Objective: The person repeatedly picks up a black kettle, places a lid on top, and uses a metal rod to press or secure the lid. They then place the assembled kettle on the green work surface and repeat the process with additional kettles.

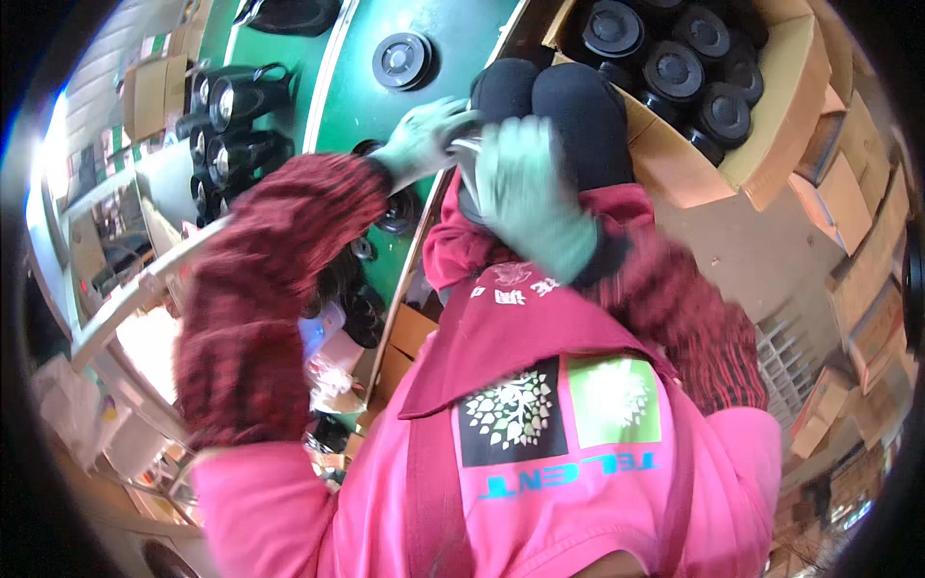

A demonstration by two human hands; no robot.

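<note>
My left hand [429, 140], in a pale green glove, is over my lap at the edge of the green bench, its fingers bent together at a small dark part. Close beside it my right hand [535, 188], gloved alike and smeared by motion, is closed round a thing with a shiny grey metallic edge [466, 154]. The glove hides most of this thing, so its kind cannot be told. A black round lid-like disc [403, 61] lies on the bench beyond my left hand. More black round parts [397, 212] sit partly hidden under my left forearm.
An open cardboard box [785, 125] holding several black round parts [674, 72] stands at the right. Black handled vessels [246, 101] line the left side beyond the green bench [361, 116]. Flattened cartons [872, 260] are stacked at the far right.
</note>
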